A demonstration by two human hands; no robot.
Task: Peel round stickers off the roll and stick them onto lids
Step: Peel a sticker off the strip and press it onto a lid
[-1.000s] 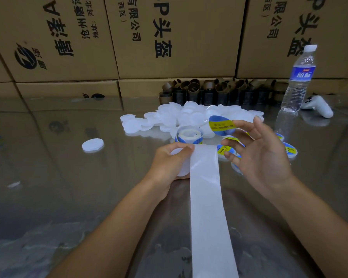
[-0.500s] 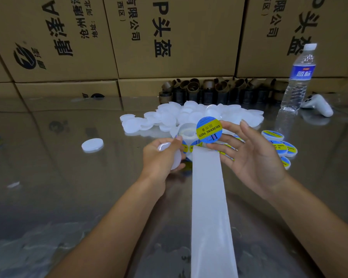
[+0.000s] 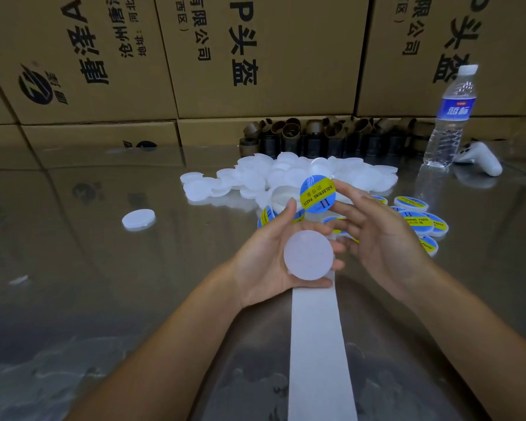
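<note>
We logged: L hand (image 3: 264, 259) cupped bare lid (image 3: 308, 255), fingers curled under | R hand (image 3: 377, 238) pinched sticker (image 3: 318, 193) by edge | sticker just beyond lid, off L fingertips; R nearer, short drop est.

Matt translucent plastic lid (image 3: 308, 255), glossy sticker (image 3: 317, 193), reflective table (image 3: 104, 268).

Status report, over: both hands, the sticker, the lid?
Left hand holds blank lid. Right hand pinches sticker by its edge, above lid, not touching. Nothing between them.
</note>
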